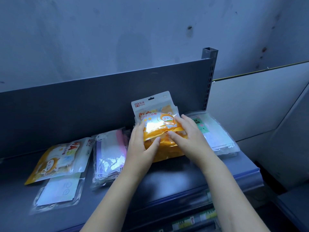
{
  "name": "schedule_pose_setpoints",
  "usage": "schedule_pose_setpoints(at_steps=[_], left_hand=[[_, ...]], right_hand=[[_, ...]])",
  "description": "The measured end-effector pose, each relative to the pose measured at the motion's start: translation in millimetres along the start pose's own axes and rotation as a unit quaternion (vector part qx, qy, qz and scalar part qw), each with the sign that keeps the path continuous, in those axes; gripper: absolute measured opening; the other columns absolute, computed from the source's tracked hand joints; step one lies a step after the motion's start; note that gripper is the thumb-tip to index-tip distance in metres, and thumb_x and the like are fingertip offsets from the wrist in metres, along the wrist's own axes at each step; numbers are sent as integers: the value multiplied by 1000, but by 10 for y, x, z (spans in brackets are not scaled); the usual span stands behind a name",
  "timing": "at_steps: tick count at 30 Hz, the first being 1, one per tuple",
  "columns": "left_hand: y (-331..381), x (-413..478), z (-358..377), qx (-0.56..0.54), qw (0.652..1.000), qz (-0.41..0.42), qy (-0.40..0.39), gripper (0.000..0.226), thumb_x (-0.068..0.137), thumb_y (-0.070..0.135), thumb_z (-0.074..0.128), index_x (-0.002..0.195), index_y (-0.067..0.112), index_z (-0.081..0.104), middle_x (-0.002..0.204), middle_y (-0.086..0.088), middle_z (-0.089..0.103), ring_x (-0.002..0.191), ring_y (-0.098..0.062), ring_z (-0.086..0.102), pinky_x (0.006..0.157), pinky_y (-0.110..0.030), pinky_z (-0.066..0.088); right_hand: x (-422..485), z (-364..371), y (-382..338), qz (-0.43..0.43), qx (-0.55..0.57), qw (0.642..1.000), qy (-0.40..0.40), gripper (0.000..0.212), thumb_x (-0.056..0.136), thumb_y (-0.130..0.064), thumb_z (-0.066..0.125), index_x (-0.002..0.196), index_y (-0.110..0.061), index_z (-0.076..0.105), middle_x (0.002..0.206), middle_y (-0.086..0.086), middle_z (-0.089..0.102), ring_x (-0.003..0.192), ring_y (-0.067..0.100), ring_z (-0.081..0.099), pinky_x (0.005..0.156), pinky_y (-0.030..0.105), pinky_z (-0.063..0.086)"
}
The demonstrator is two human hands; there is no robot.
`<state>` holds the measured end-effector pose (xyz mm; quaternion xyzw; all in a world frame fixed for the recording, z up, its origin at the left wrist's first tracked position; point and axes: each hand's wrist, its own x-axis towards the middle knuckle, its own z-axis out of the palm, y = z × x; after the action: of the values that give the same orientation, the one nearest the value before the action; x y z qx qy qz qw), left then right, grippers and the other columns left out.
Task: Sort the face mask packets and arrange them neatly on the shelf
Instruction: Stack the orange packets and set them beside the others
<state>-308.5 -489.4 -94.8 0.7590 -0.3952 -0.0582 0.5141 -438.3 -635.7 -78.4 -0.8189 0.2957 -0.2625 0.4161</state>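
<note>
Orange cartoon packets (155, 118) stood stacked against the shelf (175, 178) back; clear packets (109, 158) lay flat leftward.

Both bare forearms reach forward toward twelve o'clock, converging. The left hand (141, 144) and right hand (189, 133) face each other, fingers curled, thumbs nearly touching.

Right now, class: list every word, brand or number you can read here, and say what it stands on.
"风米" with small "FENGMI", blurred: white header of the orange packet held by both hands.
"MA", cut off: same packet's front.
"MA": the far-left orange packet.
"CE", "ASK": green label, right clear packet.
"10": middle clear packet.
Lower shelf tags: unreadable.
</note>
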Motion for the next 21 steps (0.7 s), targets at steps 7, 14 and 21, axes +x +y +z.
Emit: schedule_pose_setpoints(at_steps=[7,14,21], left_hand=[[-10,-20,-10,-2,1000,15,9,70,91,42,71,154,26,43,162,10,36,151,-4,30,124,-42,32],[33,-23,-22,11,1000,14,8,76,92,50,63,159,29,34,168,11,27,156,0,18,128,-41,25],[122,1,-246,203,976,55,55,72,102,58,37,163,21,29,173,4,20,161,-16,11,129,-45,17]], right_hand=[[-4,91,-9,-16,7,991,135,18,99,-28,68,115,-21,72,129,-10,59,122,5,52,100,24,43],[-54,78,-67,-30,-23,991,125,42,100,-34,66,141,-26,60,149,-8,53,141,11,46,113,33,40],[-95,148,-316,-123,-166,973,107,66,101,-51,44,156,-15,50,164,2,44,159,21,25,128,45,26]])
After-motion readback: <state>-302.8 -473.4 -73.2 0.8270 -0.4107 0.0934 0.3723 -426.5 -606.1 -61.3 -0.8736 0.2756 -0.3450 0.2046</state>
